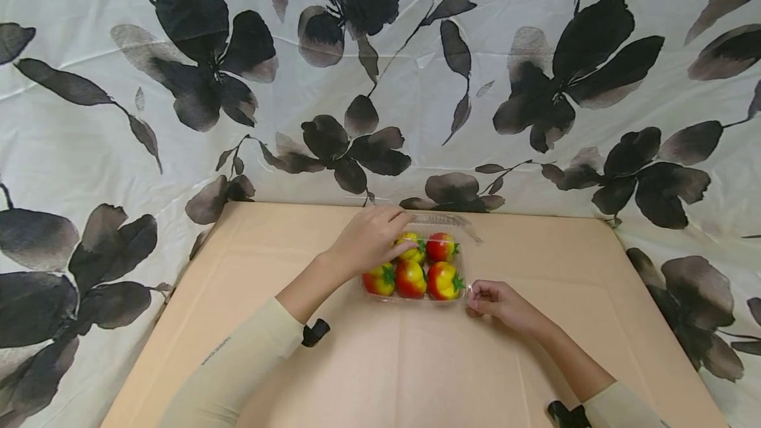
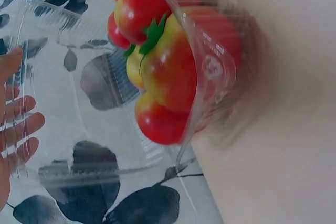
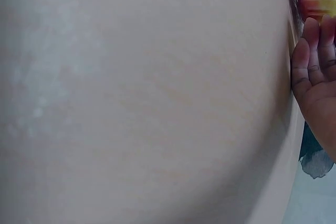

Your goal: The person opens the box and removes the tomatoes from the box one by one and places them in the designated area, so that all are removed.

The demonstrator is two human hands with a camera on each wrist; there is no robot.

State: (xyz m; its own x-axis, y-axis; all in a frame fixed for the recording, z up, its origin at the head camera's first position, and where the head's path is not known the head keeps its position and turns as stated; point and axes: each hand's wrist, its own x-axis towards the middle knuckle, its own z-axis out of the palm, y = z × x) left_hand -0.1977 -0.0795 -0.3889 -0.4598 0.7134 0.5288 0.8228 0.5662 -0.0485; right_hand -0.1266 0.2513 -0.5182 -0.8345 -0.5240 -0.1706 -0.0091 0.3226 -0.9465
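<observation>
A clear plastic clamshell container [image 1: 416, 300] stands on the board with its lid [image 2: 89, 177] raised. Several shiny red-and-yellow fruits with green leafy tops [image 1: 410, 279] lie inside it in two rows. My left hand [image 1: 371, 236] reaches over the container's left side and grips the lid's edge, thumb on one face and fingers [image 2: 26, 124] behind the clear plastic. Down at the container's near right corner, my right hand [image 1: 499, 302] has its fingers curled and pinches the rim. The right wrist view catches those fingertips [image 3: 311, 32] right at the container's side wall.
A tan board [image 1: 410, 362] lies under the container and both forearms. Behind and around it hangs white cloth [image 1: 416, 84] printed with dark flowers. Dark straps [image 1: 315, 333] with small devices sit at both wrists.
</observation>
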